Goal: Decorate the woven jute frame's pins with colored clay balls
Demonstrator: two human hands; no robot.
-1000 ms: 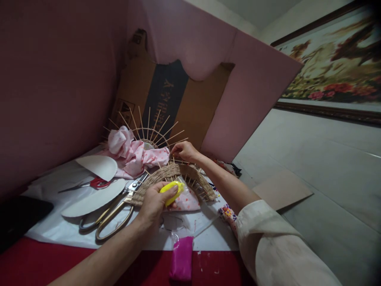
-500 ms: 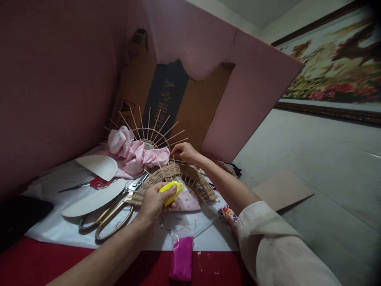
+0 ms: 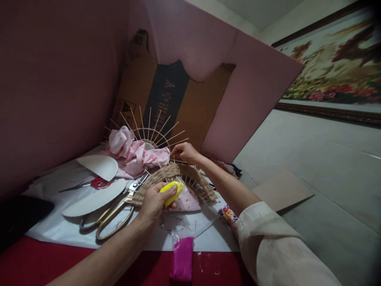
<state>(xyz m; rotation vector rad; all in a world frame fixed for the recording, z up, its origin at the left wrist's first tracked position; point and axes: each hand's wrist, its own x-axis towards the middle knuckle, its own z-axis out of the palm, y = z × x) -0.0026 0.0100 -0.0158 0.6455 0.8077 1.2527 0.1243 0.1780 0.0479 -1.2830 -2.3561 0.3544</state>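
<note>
My left hand (image 3: 153,201) is closed around a soft yellow block in a clear packet (image 3: 172,190), probably modelling clay. Under and behind it lies an arched woven straw piece (image 3: 162,172) with short sticks poking from its edges. At the far side of that arch, my right hand (image 3: 188,152) pinches its fingertips together by the stick ends; whatever is between them is too small to make out. Pink dotted cloth (image 3: 190,201) shows below the arch. A magenta block in a clear packet (image 3: 182,258) lies at the near table edge.
Large gold-handled scissors (image 3: 114,216), small red-handled scissors (image 3: 100,182) and white curved card pieces (image 3: 93,198) lie at left. Bunched pink cloth (image 3: 135,155) and a fan of thin sticks (image 3: 154,129) stand behind. A cardboard sheet (image 3: 196,103) leans against the pink panel (image 3: 253,79).
Almost nothing differs. Both hands hold their places, and the view has shifted very slightly.
</note>
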